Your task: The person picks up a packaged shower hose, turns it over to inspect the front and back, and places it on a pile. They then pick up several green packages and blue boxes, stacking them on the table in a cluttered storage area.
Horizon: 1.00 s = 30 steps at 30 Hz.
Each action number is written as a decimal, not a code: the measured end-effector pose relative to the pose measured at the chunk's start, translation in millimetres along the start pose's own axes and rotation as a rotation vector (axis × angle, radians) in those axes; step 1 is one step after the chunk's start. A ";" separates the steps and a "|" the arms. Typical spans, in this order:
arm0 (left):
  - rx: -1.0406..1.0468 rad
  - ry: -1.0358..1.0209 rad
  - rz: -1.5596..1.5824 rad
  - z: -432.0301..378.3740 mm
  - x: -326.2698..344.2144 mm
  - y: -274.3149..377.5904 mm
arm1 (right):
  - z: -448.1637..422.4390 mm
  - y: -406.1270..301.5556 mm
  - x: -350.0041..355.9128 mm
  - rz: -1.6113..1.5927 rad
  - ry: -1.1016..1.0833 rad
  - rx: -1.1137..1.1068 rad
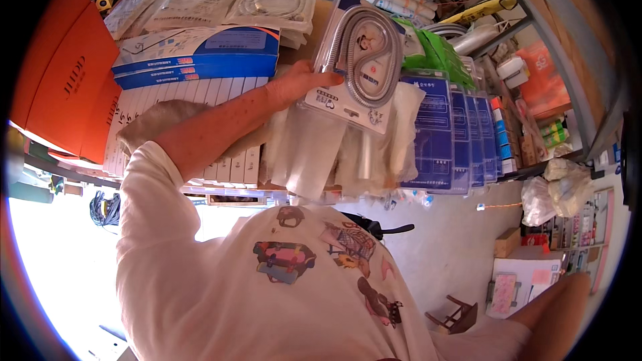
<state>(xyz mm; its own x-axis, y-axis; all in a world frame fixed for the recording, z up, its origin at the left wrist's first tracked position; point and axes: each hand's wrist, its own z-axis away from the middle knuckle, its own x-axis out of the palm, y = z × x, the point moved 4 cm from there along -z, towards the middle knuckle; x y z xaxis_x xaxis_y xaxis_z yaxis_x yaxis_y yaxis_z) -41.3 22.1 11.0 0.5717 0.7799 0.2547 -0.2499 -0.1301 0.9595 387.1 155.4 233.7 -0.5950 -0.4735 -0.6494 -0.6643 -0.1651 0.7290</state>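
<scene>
My left hand (302,85) grips the left edge of a clear blister pack (373,115) with its thumb on the front. Inside the pack, a coiled metal shower hose (346,40) lies over a printed card. Several blue-carded blister packs (432,130) stand in a row just to its right. Below the held pack are translucent plastic sleeves (313,155). To the left of my hand, two flat blue-and-white boxes (200,55) are stacked on a row of narrow white boxes (246,163). My right hand is out of view; only part of that arm shows at the lower right.
A large orange box (65,75) stands at the left. Bagged hoses (273,2) lie at the back, and green packaging (441,52) sits behind the blue packs. A metal shelf frame (501,35) rises on the right. On the floor is a small wooden stool (456,316).
</scene>
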 end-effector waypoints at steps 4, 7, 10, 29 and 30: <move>0.011 0.070 0.007 8.8 6.6 6.5 | -0.4 -1.9 -2.0 -0.002 0.003 0.008; 0.014 0.000 0.013 -1.4 -0.7 -1.6 | -1.1 -2.3 -1.7 -0.004 -0.004 0.016; 0.008 -0.041 0.020 -1.8 -0.9 -4.4 | -2.1 -2.2 -2.2 -0.008 -0.004 0.024; 0.021 -0.022 0.018 0.5 1.7 -1.6 | 2.1 0.5 -4.1 -0.058 0.019 -0.003; 0.031 -0.058 0.047 -0.8 2.2 -2.1 | 2.4 0.7 -5.1 -0.059 0.022 -0.006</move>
<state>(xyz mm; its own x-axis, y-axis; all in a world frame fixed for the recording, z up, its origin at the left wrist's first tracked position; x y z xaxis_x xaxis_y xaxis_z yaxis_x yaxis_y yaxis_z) -40.2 24.5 9.4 0.6045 0.7358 0.3052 -0.2540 -0.1850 0.9493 388.6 159.7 237.0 -0.5444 -0.4821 -0.6865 -0.6953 -0.1985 0.6907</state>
